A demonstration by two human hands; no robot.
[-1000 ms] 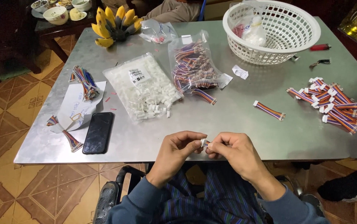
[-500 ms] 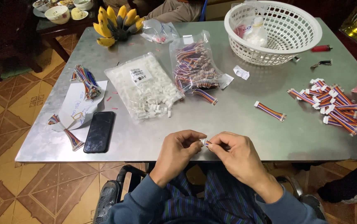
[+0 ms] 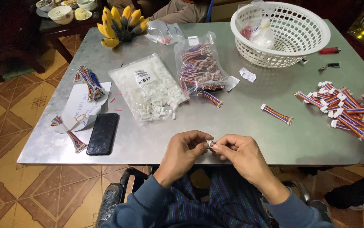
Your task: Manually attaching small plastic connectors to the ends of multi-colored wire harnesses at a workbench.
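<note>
At the near edge of a brushed-metal table [image 3: 249, 139], a seated person's left hand [image 3: 182, 150] and right hand [image 3: 237, 153] meet fingertip to fingertip, both pinched on a small white plastic connector [image 3: 210, 144] w/ a short stub of coloured wire showing. Both hands sit knuckles up, fingers curled in, thumbs under; wrists angle inward from dark blue sleeves above a striped plaid lap.

Just beyond, centre-left, a clear crinkled plastic bag of white connector housings [image 3: 152, 90] lies flat, its mouth open toward the person, a few pieces spilled onto the steel. Beside it, to the right, a second clear bag holds ribbon cable bundles [image 3: 199, 67], red-blue-orange striped, one loose lead lying at its lower corner. A single finished ribbon lead [image 3: 277, 114] w/ white ends lies alone right of centre; farther right, a loose heap of finished leads [image 3: 341, 109] fans out near the table edge.

Left side: a glossy black smartphone [image 3: 103, 133] lies face down, touching a white paper sheet [image 3: 82, 107] that carries another wire bundle [image 3: 88, 80]. Back row: a white perforated plastic basket [image 3: 280, 33], round, w/ bags inside; a bunch of yellow bananas [image 3: 122, 23] at the far-left corner; a red lighter [image 3: 329, 50] just right of the basket. Floor is brown patterned tile.
</note>
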